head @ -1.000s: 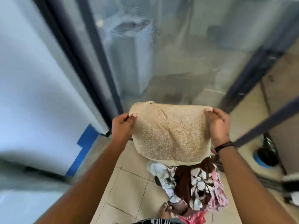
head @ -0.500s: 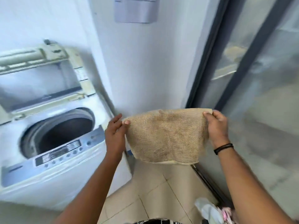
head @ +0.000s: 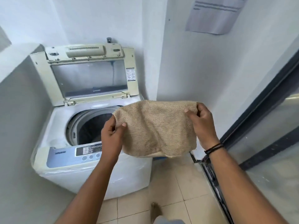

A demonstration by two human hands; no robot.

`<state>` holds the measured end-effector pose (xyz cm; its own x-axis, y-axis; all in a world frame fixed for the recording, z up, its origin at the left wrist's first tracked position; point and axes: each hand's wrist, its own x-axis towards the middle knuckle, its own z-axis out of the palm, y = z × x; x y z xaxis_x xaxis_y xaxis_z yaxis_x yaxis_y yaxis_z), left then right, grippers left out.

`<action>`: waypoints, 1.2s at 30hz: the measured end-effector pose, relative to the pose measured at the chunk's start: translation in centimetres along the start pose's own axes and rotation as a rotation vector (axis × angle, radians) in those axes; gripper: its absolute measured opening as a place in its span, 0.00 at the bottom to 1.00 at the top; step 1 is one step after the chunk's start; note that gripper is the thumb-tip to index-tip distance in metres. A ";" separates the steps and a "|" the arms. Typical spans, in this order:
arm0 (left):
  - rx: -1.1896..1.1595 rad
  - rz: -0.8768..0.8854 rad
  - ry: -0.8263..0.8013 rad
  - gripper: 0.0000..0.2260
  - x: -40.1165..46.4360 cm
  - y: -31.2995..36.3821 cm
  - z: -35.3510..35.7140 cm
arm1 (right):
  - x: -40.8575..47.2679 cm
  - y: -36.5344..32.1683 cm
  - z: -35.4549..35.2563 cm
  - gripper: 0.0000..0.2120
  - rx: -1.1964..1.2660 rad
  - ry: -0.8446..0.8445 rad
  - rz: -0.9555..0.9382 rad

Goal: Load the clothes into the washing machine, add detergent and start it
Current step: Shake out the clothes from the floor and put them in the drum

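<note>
Cloth [head: 157,128], tan and coarsely woven, hangs spread between both hands in the middle of the frame, held by its two upper corners. The left hand [head: 111,135] pinches the left corner, thumb in front of the fabric and fingers curled behind it. The right hand [head: 202,123] grips the right corner in the same way, fingers closed on the edge; a dark band [head: 213,147] circles that wrist. The cloth's lower edge sags loose, and its left part hangs over the right side of the washing machine [head: 90,172], partly covering the rim of the opening.

The washing machine is a white top-loader at centre left of the frame, standing in a corner between white walls. Its lid [head: 90,75] is raised and stands nearly upright at the back, a clear window in its panel. The drum [head: 90,126] lies open and dark below; what is inside cannot be made out. A blue-grey control panel [head: 74,156] with round buttons runs along the front edge, partly hidden by the left forearm.

A sheet of paper [head: 215,15] is fixed to the wall at upper right. A dark-framed glass door [head: 267,126] fills the right side. The floor [head: 178,191] is pale tile.
</note>
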<state>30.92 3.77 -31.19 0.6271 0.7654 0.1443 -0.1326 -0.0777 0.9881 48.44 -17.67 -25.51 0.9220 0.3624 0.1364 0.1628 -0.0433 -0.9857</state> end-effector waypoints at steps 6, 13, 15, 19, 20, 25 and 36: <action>-0.003 -0.007 0.072 0.14 4.4 1.7 -0.9 | 5.6 -0.7 6.2 0.10 0.013 -0.219 -0.070; 0.056 -0.042 0.207 0.22 9.3 3.2 -1.7 | 8.9 -0.8 15.7 0.24 -0.106 -0.516 -0.181; 0.069 -0.004 0.257 0.19 10.2 3.2 -1.9 | 9.2 -0.3 18.8 0.28 -0.189 -0.586 -0.258; 0.169 0.052 0.255 0.20 11.6 2.1 -3.7 | 9.1 1.4 24.3 0.32 -0.448 -0.636 -0.410; 0.189 0.059 0.255 0.19 11.9 1.5 -4.5 | 9.1 1.9 25.6 0.32 -0.476 -0.633 -0.449; 0.285 0.021 0.210 0.18 13.0 -2.3 -8.2 | 8.4 5.5 31.1 0.23 -0.466 -0.570 -0.470; 0.310 -0.423 0.047 0.13 16.8 -11.5 -14.6 | 9.3 15.3 37.9 0.21 -0.587 -0.719 -0.045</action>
<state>31.78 26.79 -40.94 0.5403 0.7983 -0.2663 0.3629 0.0645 0.9296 46.19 20.28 -43.10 0.5033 0.8565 -0.1143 0.5257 -0.4084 -0.7462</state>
